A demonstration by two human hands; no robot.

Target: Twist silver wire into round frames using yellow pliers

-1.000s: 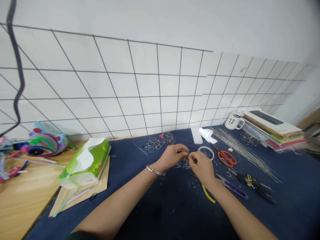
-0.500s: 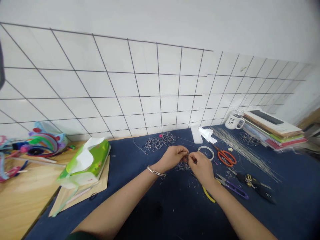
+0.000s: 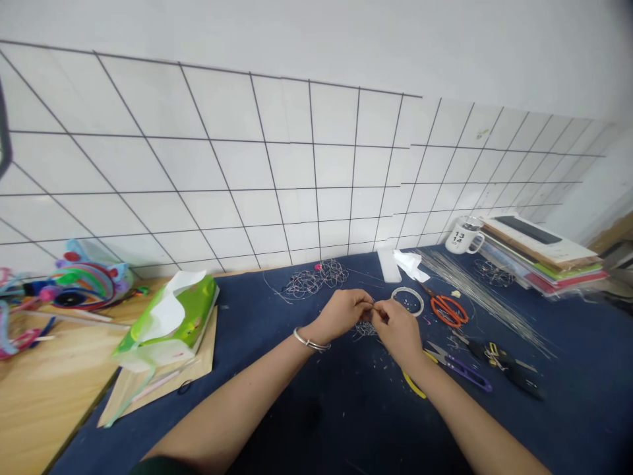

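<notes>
My left hand point(image 3: 345, 308) and my right hand point(image 3: 397, 328) meet over the dark blue cloth with their fingertips pinched nearly together. Between the fingers is a thin wire, mostly hidden by them. Just below the fingertips lies a silvery tangle of bent wire point(image 3: 364, 328); whether it joins the pinched piece I cannot tell. A ring-shaped white coil point(image 3: 419, 298) rests behind my right hand. Partly under my right wrist shows a yellow-handled tool point(image 3: 413, 386), and beside it are purple thread snips point(image 3: 462, 371).
Orange-handled scissors point(image 3: 449, 311), black pliers point(image 3: 507, 366) and a bundle of straight wires point(image 3: 487, 300) lie to the right. Wire loops point(image 3: 316, 280) sit at the back. A mug point(image 3: 462, 237) stands by stacked papers point(image 3: 548, 247). Left is a green tissue pack point(image 3: 198, 307).
Both hands stay nearly in place, with fingertips still together and only small finger shifts. The view has moved very slightly.
</notes>
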